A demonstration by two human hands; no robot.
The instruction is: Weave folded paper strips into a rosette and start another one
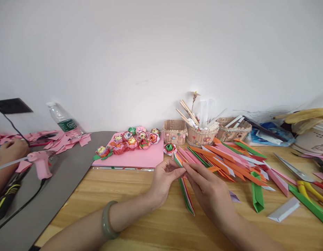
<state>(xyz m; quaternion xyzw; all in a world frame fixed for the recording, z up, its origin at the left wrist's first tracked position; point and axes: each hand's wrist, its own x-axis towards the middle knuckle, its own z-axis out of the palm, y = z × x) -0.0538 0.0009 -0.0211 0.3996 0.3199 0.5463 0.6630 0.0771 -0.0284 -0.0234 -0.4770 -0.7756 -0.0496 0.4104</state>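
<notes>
A bundle of folded paper strips (187,198), layered in green, white, red and pink, is held above the wooden table (119,198). My left hand (165,176), below a green bangle, pinches its upper part between thumb and fingers. From the other side my right hand (207,184) also grips the upper part with its fingertips. The strips slant down and toward me between the hands. Just behind them sits a folded paper flower (170,149) with a green and red centre. To the right lies a heap of folded strips (229,160) in orange, pink, green and white.
Several paper flowers (132,143) rest on pink paper sheets (140,159). Decorated baskets (174,131) stand along the wall. Scissors (294,168) lie at the right. On the left are a pink glue gun (41,165), a bottle (63,120) and another person's hand (13,151).
</notes>
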